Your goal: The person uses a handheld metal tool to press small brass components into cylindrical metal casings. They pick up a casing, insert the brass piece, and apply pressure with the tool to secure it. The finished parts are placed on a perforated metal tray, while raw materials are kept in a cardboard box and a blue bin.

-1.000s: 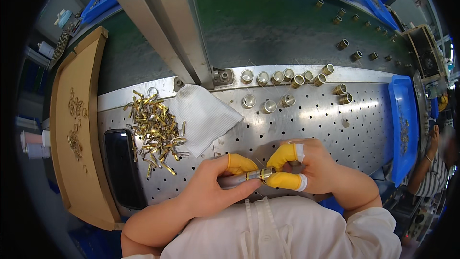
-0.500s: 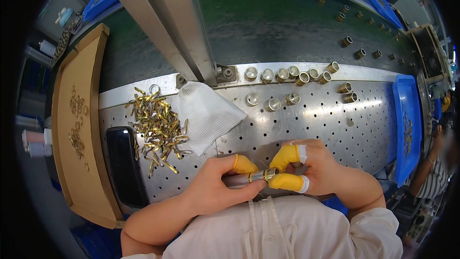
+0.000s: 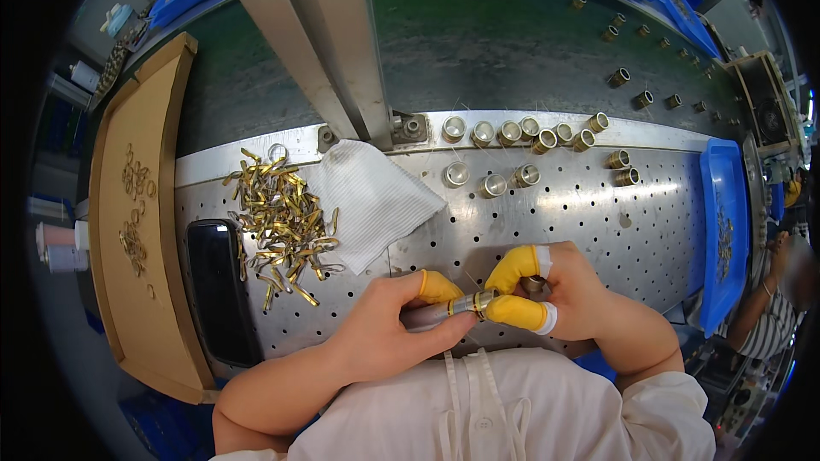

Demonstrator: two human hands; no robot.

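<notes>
My left hand (image 3: 383, 329) is wrapped round a grey metal cylinder (image 3: 430, 314), which lies nearly level in front of my waist. Yellow-gold bands circle the cylinder's right end. There, my right hand (image 3: 555, 294) pinches it between thumb and forefinger, both in yellow finger covers. A small metal sleeve (image 3: 534, 284) with a dark opening sits within the curl of my right fingers; they partly hide it. One finger of my left hand also wears a yellow cover. Thin pale wires or threads stick out near the joined fingertips.
A pile of gold and silver metal strips (image 3: 282, 222) lies left, beside a white cloth (image 3: 367, 205) and a black phone (image 3: 224, 290). Several metal sleeves (image 3: 493, 185) stand beyond my hands. A cardboard tray (image 3: 111, 290) is left, a blue tray (image 3: 711, 290) right. A metal post (image 3: 329, 43) rises ahead.
My right fingers have shifted slightly at the cylinder's end, and the sleeve inside my right hand shows more plainly. My left hand keeps its hold. The whole view has shifted slightly.
</notes>
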